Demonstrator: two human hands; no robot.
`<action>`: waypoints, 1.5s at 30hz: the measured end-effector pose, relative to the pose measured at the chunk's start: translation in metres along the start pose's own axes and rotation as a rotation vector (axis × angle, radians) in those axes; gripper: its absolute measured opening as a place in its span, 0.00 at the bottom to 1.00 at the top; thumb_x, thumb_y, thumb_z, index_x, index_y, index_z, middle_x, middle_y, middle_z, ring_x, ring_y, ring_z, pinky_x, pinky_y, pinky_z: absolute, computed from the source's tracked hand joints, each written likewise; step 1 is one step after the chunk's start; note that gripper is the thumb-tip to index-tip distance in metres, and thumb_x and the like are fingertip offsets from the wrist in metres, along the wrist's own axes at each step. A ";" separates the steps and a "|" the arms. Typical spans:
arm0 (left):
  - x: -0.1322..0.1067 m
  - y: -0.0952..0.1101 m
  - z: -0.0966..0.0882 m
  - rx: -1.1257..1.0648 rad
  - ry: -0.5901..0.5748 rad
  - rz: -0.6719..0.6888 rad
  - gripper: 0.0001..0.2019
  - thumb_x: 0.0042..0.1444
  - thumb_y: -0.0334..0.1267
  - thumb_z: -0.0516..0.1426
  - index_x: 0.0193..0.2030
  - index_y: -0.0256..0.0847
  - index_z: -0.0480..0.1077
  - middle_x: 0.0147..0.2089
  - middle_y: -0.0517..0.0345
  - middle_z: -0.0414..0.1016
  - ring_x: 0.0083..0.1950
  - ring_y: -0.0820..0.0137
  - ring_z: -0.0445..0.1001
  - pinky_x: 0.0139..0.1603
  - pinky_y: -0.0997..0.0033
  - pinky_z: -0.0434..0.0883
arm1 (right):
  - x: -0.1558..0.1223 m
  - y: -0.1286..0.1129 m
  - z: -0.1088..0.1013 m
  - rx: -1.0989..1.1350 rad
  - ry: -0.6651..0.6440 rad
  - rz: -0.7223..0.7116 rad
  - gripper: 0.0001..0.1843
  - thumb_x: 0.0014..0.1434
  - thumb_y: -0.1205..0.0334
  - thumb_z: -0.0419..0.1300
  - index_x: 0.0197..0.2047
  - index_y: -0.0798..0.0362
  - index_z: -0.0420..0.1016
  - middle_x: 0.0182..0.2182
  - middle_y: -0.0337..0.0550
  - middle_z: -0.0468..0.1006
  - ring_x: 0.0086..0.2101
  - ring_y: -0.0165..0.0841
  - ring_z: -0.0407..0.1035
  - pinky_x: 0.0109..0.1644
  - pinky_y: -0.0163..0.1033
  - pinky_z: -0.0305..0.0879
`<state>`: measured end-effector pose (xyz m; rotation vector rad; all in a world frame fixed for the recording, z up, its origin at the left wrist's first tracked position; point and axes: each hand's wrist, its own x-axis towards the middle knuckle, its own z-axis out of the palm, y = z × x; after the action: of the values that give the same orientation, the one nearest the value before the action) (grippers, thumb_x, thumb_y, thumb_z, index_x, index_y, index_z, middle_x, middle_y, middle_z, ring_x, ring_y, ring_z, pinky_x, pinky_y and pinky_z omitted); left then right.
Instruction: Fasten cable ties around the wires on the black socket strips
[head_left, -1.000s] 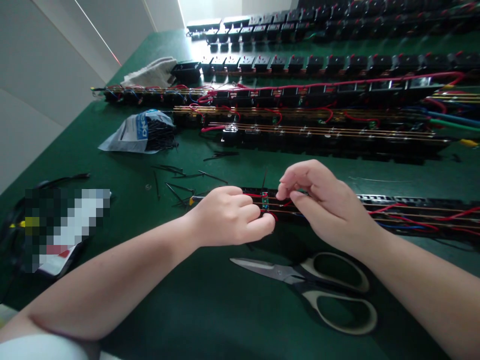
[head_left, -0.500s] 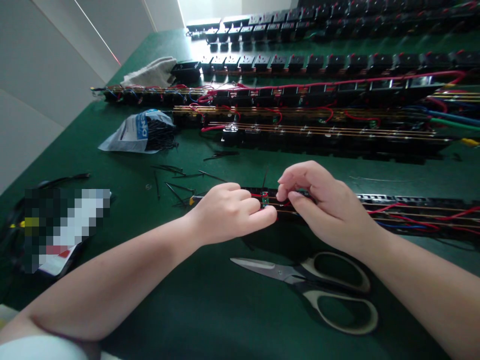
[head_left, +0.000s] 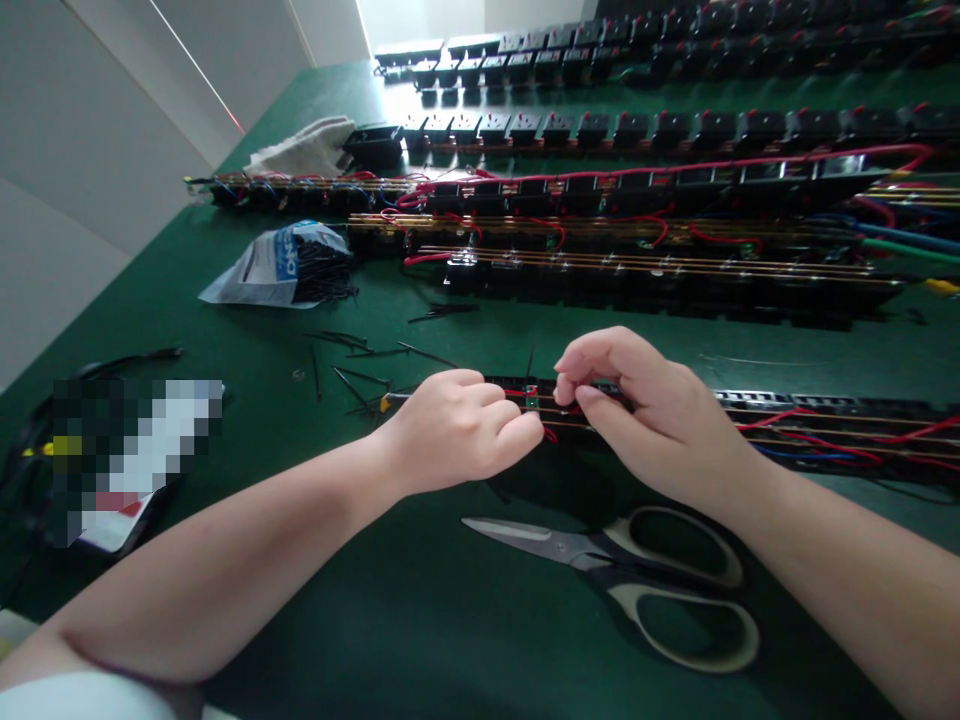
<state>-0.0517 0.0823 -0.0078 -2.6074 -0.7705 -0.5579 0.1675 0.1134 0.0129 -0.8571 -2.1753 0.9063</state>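
An opened power strip with brass bars and red and blue wires lies across the green table. My left hand is closed over its left part, fingertips hidden underneath. A red wire end pokes out below the left forefinger. Just right of that hand, a small green circuit board sits on the strip, and a thin black cable tie stands up behind it. My right hand is curled above the strip, thumb and fingers drawn together; whatever they hold is hidden.
Scissors lie in front of the strip. Loose cable ties are scattered at left, near a bag of cable ties. More strips fill the back, beside a cloth. A blurred-out item and black cables are at far left.
My left forefinger has drawn back slightly to the left, baring more of the red wire end. My right hand stays nearly in place.
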 end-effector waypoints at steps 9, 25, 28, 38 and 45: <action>0.001 0.000 -0.001 -0.019 -0.044 -0.034 0.09 0.68 0.34 0.53 0.35 0.41 0.70 0.26 0.64 0.75 0.28 0.73 0.73 0.30 0.68 0.61 | 0.001 -0.001 0.000 -0.009 0.004 -0.002 0.14 0.60 0.76 0.51 0.44 0.49 0.65 0.31 0.37 0.74 0.30 0.32 0.70 0.35 0.38 0.66; -0.005 -0.074 -0.055 -0.283 -0.339 -0.601 0.07 0.61 0.36 0.55 0.41 0.42 0.75 0.40 0.59 0.78 0.36 0.70 0.74 0.37 0.72 0.67 | 0.001 0.000 0.000 -0.023 -0.010 -0.013 0.12 0.62 0.75 0.51 0.44 0.48 0.66 0.31 0.37 0.74 0.29 0.31 0.69 0.34 0.36 0.66; -0.021 -0.095 -0.052 -0.081 -0.600 -0.679 0.07 0.60 0.39 0.56 0.36 0.44 0.75 0.40 0.58 0.77 0.35 0.68 0.72 0.33 0.70 0.64 | 0.001 -0.002 -0.001 -0.029 -0.013 -0.021 0.12 0.62 0.74 0.51 0.43 0.48 0.65 0.31 0.37 0.74 0.28 0.30 0.68 0.33 0.36 0.66; -0.025 -0.089 -0.036 -0.020 -0.748 -0.694 0.08 0.61 0.42 0.54 0.37 0.47 0.75 0.40 0.59 0.79 0.36 0.64 0.74 0.30 0.69 0.60 | 0.000 -0.002 -0.001 -0.044 -0.018 -0.031 0.11 0.62 0.75 0.51 0.43 0.49 0.65 0.30 0.38 0.74 0.29 0.31 0.68 0.33 0.36 0.66; -0.024 -0.088 -0.036 -0.003 -0.761 -0.700 0.08 0.60 0.42 0.54 0.37 0.46 0.74 0.40 0.58 0.79 0.37 0.65 0.75 0.30 0.70 0.60 | -0.001 -0.003 -0.001 -0.048 -0.019 -0.025 0.11 0.62 0.75 0.52 0.43 0.49 0.66 0.30 0.37 0.74 0.28 0.30 0.68 0.32 0.36 0.65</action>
<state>-0.1303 0.1251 0.0315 -2.4764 -1.9340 0.3256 0.1680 0.1116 0.0150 -0.8451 -2.2277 0.8561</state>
